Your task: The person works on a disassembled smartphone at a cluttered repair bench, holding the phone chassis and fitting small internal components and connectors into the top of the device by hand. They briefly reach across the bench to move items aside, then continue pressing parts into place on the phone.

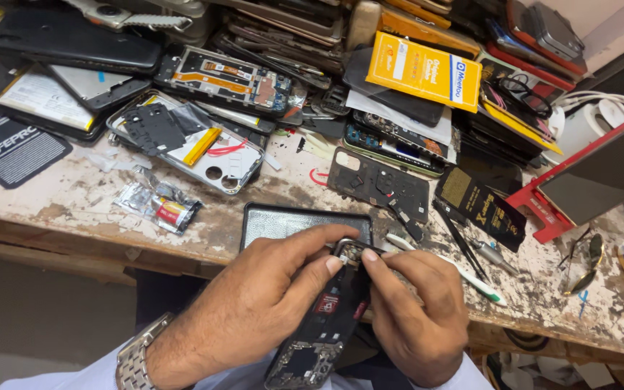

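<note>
Both my hands hold an opened phone (323, 325) with its dark inner boards showing, tilted over the bench's front edge. My left hand (254, 303), a metal watch on its wrist, grips the phone's left side, with thumb and forefinger at its top end. My right hand (417, 310) holds the right side, its thumb pressing the top corner by a small metal part (348, 249). Just beyond the hands a black phone back cover (283, 220) lies flat on the worn wooden bench (74, 202).
Heaps of dismantled phones, frames and screens (204, 141) fill the bench's back half. A yellow packet (424, 68), a black mid-frame plate (380, 184), a black-and-gold packet (482, 206), a white pen-like tool (456, 271), tweezers, glasses (583, 263) and a red-edged tablet (601, 177) lie right.
</note>
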### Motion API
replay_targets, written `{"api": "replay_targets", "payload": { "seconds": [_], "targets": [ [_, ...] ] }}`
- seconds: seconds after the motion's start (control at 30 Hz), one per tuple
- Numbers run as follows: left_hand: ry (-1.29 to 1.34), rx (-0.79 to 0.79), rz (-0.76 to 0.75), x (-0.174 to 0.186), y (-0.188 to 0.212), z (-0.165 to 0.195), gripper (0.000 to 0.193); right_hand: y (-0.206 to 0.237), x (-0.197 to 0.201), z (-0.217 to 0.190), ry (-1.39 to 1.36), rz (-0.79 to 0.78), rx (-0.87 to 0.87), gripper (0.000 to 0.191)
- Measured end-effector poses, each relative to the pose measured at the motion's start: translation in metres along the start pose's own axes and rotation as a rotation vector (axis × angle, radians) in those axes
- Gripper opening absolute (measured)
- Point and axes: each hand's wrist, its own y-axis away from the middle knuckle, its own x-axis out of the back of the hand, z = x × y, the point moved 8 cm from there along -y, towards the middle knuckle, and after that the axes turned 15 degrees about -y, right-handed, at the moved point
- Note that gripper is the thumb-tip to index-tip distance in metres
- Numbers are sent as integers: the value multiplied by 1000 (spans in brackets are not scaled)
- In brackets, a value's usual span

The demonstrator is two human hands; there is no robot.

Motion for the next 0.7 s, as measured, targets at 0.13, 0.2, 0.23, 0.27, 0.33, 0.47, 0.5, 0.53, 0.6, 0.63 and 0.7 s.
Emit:
{"api": "replay_targets", "payload": {
  "seconds": [0.13, 0.2, 0.23, 0.27, 0.33, 0.47, 0.5, 0.53, 0.6, 0.63, 0.7],
  "targets": [
    [57, -43, 10, 1, 0, 4, 35, 1, 1, -1, -17, 38, -17, 41],
    [88, -36, -10, 1, 0, 3, 36, 2, -1, 1, -46, 83, -47, 38],
    [81, 8, -40, -1, 0, -1, 36, 3, -1, 2, -60, 105, -64, 36],
    [73, 50, -70, -4, 0, -4, 37, 4, -1, 3, -68, 103, -72, 35],
    [61, 13, -59, -3, 0, 0, 37, 5, -2, 6, -81, 101, -91, 34],
    [53, 79, -51, -5, 0, -2, 36, 5, -1, 8, -99, 94, -108, 33],
    [48, 90, -42, -5, 0, -2, 36, 5, 0, 7, -102, 96, -111, 33],
    [43, 100, -33, -5, 1, -2, 36, 4, 0, 7, -105, 99, -115, 32],
    [40, 91, -10, -5, 1, 0, 35, 3, 2, 5, -95, 95, -103, 32],
    [42, 75, 6, -5, 1, 1, 35, 2, 2, 5, -93, 93, -96, 31],
    [43, 70, 20, -4, 2, 1, 35, 0, 1, 4, -98, 97, -88, 31]
  ]
}}
